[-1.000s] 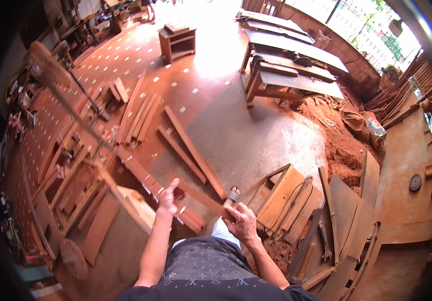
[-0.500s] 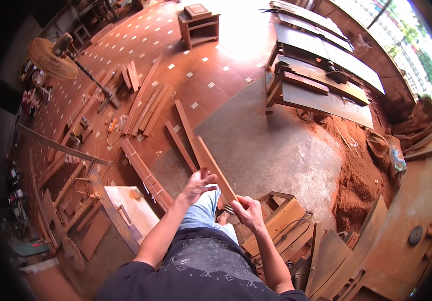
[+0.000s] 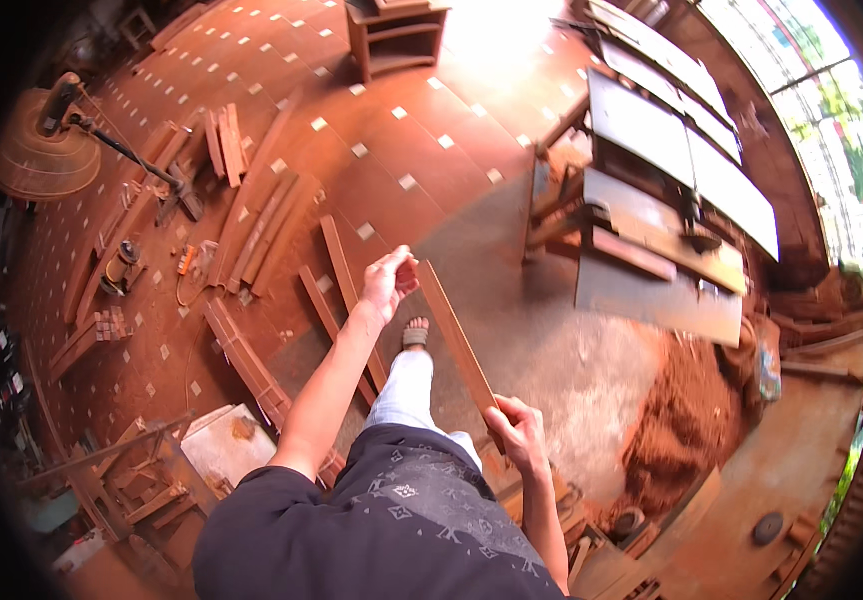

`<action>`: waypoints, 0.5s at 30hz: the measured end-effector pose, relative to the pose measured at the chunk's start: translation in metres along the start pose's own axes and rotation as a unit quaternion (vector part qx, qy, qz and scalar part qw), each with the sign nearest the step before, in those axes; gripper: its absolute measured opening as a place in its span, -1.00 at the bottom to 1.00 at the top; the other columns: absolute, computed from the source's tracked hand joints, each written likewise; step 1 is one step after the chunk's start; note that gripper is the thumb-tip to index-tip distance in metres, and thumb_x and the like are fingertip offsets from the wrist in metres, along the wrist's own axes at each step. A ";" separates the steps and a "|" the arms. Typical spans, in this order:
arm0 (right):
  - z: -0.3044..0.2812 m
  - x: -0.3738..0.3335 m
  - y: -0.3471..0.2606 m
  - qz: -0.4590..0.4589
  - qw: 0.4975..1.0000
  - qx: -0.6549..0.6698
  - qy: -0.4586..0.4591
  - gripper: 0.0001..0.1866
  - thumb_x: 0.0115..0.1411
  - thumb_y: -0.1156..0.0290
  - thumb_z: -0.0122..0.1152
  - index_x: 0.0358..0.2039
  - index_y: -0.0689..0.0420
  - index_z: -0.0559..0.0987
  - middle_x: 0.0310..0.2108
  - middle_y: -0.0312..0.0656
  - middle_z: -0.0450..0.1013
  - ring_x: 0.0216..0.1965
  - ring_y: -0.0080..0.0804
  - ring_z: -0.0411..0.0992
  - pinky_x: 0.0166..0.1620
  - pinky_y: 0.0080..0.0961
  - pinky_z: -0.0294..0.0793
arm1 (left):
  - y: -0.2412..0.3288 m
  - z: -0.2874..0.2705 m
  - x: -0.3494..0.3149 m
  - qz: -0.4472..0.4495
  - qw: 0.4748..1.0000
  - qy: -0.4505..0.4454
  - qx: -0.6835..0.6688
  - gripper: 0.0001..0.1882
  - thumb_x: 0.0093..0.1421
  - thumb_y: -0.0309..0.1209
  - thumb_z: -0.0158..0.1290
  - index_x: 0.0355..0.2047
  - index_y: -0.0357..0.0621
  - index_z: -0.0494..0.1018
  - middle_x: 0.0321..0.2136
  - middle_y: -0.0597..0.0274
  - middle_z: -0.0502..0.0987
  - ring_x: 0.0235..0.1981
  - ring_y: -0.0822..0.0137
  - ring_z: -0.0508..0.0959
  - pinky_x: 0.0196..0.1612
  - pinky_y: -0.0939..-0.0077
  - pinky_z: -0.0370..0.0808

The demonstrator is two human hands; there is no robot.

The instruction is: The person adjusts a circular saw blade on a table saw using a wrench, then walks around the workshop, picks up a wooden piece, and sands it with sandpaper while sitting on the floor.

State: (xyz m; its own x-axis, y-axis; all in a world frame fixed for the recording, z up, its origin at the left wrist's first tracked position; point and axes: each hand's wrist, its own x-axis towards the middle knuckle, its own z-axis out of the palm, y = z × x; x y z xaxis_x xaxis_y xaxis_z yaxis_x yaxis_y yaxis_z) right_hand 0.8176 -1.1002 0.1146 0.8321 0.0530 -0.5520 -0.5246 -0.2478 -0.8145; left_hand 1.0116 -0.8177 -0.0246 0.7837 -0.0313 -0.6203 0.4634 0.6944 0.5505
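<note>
A long, narrow wooden strip (image 3: 459, 345) slants away in front of my body. My right hand (image 3: 519, 430) is closed around its near end. Beside the strip's far end is my left hand (image 3: 387, 285), raised with its fingers loosely bent and apart. It appears to hold nothing; whether its fingertips touch the strip is hard to tell. Below the left hand, my sandalled foot (image 3: 414, 334) stands on the grey floor, and two wooden strips (image 3: 339, 262) lie on the floor to its left.
Wood pieces (image 3: 276, 230) and a bundle of strips (image 3: 247, 350) lie on the tiled floor at left, near a standing fan (image 3: 46, 150). A saw table (image 3: 651, 210) stands at far right, with a sawdust heap (image 3: 686, 420) nearer. A small wooden cabinet (image 3: 398, 40) stands at the back.
My left hand has moved forward to beside the strip's far end. The right hand still grips the near end. My view has shifted and my foot now shows ahead of me.
</note>
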 end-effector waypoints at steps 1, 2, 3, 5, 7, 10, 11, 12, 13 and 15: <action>-0.001 0.028 -0.019 0.005 1.000 0.021 -0.018 -0.68 0.33 0.34 0.28 0.00 0.28 0.66 -0.52 -0.45 0.40 -0.54 -0.72 0.32 -0.50 -0.66 0.30 | 0.024 -0.016 0.039 0.026 0.998 0.049 -0.028 -0.69 0.39 -0.10 0.12 -0.24 -0.09 0.58 -0.35 0.28 0.67 -0.33 0.37 0.66 -0.19 0.29 0.62; -0.001 0.048 -0.048 0.038 0.997 0.059 -0.034 -0.67 0.35 0.33 0.29 0.01 0.27 0.65 -0.51 -0.47 0.41 -0.55 -0.73 0.32 -0.50 -0.67 0.28 | 0.048 -0.017 0.060 0.018 0.996 0.087 -0.028 -0.60 0.40 0.01 0.07 -0.21 -0.10 0.58 -0.26 0.22 0.67 -0.27 0.33 0.66 -0.16 0.29 0.62; -0.007 0.071 -0.061 0.058 0.992 0.087 -0.070 -0.66 0.38 0.24 0.26 -0.02 0.26 0.67 -0.50 -0.43 0.44 -0.55 -0.71 0.34 -0.46 -0.68 0.33 | 0.070 -0.009 0.070 0.007 0.998 0.069 -0.015 -0.57 0.40 0.04 0.06 -0.19 -0.09 0.58 -0.24 0.21 0.66 -0.25 0.31 0.66 -0.15 0.28 0.62; -0.014 0.123 -0.083 0.047 0.982 0.122 -0.137 -0.57 0.40 0.11 0.23 -0.05 0.28 0.68 -0.56 -0.42 0.42 -0.58 -0.68 0.34 -0.50 -0.66 0.35 | 0.105 0.014 0.077 -0.014 0.999 0.035 0.005 -0.52 0.40 0.11 0.03 -0.13 -0.08 0.57 -0.19 0.19 0.65 -0.21 0.29 0.65 -0.13 0.27 0.62; -0.011 0.175 -0.109 0.036 0.971 0.147 -0.186 -0.43 0.46 -0.06 0.06 -0.06 0.29 0.66 -0.55 -0.38 0.44 -0.59 -0.64 0.36 -0.53 -0.62 0.36 | 0.134 0.032 0.088 -0.046 0.999 -0.018 0.012 -0.32 0.36 0.31 -0.07 -0.02 -0.09 0.51 -0.19 0.18 0.64 -0.16 0.23 0.64 -0.10 0.22 0.61; -0.001 0.260 -0.162 0.047 0.959 0.146 -0.239 -0.29 0.47 -0.16 -0.06 -0.01 0.36 0.62 -0.55 -0.27 0.47 -0.62 -0.55 0.40 -0.54 -0.56 0.42 | 0.175 0.052 0.123 -0.029 0.993 -0.107 -0.029 -0.29 0.33 0.38 -0.11 0.00 0.00 0.53 -0.10 0.23 0.67 -0.12 0.30 0.65 -0.01 0.28 0.55; 0.002 0.287 -0.178 0.059 0.953 0.152 -0.257 -0.29 0.47 -0.16 -0.06 -0.01 0.37 0.62 -0.55 -0.27 0.47 -0.62 -0.54 0.40 -0.55 -0.56 0.42 | 0.190 0.058 0.138 -0.002 0.994 -0.100 -0.052 -0.29 0.33 0.38 -0.11 -0.01 0.02 0.54 -0.12 0.27 0.68 -0.13 0.33 0.65 -0.02 0.29 0.55; 0.005 0.315 -0.194 0.071 0.946 0.157 -0.274 -0.28 0.47 -0.17 -0.06 0.00 0.38 0.61 -0.55 -0.27 0.47 -0.63 -0.54 0.39 -0.55 -0.56 0.41 | 0.206 0.064 0.155 0.025 0.993 -0.093 -0.074 -0.30 0.33 0.38 -0.11 -0.02 0.03 0.54 -0.13 0.31 0.68 -0.15 0.35 0.65 -0.03 0.29 0.55; 0.008 0.343 -0.213 0.081 0.940 0.163 -0.289 -0.27 0.47 -0.17 -0.06 0.00 0.38 0.61 -0.55 -0.27 0.47 -0.63 -0.54 0.39 -0.55 -0.57 0.40 | 0.226 0.072 0.172 0.051 0.990 -0.089 -0.094 -0.31 0.33 0.39 -0.11 -0.03 0.05 0.55 -0.15 0.35 0.69 -0.16 0.38 0.65 -0.04 0.30 0.55; 0.011 0.397 -0.253 0.078 0.935 0.128 -0.322 -0.25 0.48 -0.17 -0.09 0.00 0.41 0.59 -0.57 -0.26 0.46 -0.65 -0.54 0.38 -0.57 -0.56 0.38 | 0.266 0.080 0.209 0.077 0.993 -0.030 -0.088 -0.44 0.32 0.30 0.01 -0.09 0.12 0.56 -0.22 0.46 0.68 -0.24 0.46 0.63 -0.11 0.39 0.54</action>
State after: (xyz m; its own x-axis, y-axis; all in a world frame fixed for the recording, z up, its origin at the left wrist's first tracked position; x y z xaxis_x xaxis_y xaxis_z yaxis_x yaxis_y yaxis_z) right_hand 1.2781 -1.0055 0.0995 0.5044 0.6264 -0.5943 -0.7253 -0.0662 -0.6853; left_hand 1.3316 -0.6966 0.0373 0.8657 0.0460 -0.4984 0.2604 0.8090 0.5269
